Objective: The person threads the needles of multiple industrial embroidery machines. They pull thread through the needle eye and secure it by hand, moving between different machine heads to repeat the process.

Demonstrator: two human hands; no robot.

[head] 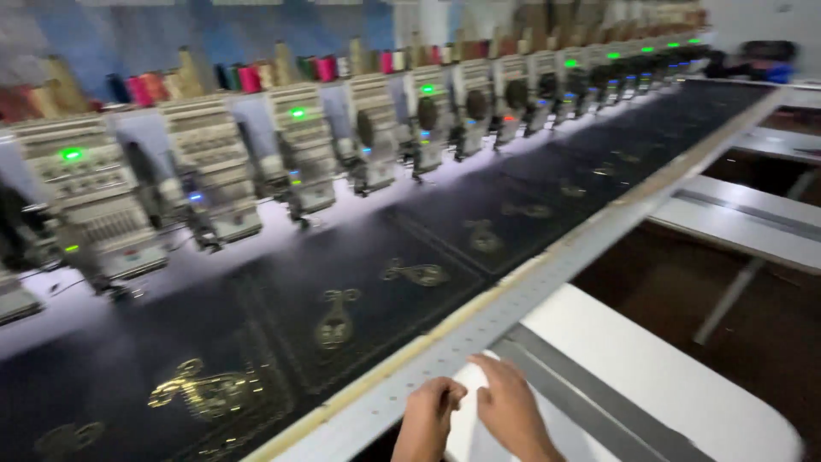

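Both hands sit at the bottom edge of the view, side by side and nearly touching. They rest on the pale perforated frame rail (479, 321) that borders the dark fabric (359, 257). The left hand (428, 415) is curled into a loose fist with its knuckles against the rail, holding nothing that can be seen. The right hand (510, 402) lies flatter, fingers extended and pointing up and to the left toward the rail, also empty.

The rail's long axis runs diagonally, from the lower left beneath the hands up to the far upper right. The fabric lies just beyond it, up and left of the hands, stretched flat under the long row of embroidery heads (299, 154). Gold stitched motifs (335, 321) repeat along the cloth, and the nearest one is well apart from the fingers, across the rail.

The left hand is slightly nearer the fabric, while the right rests partly over the white table (650, 376) with its grey strip. Both forearms enter from below, wrists low. A person's dark shape (761, 60) shows at the far end of the machine, blurred.
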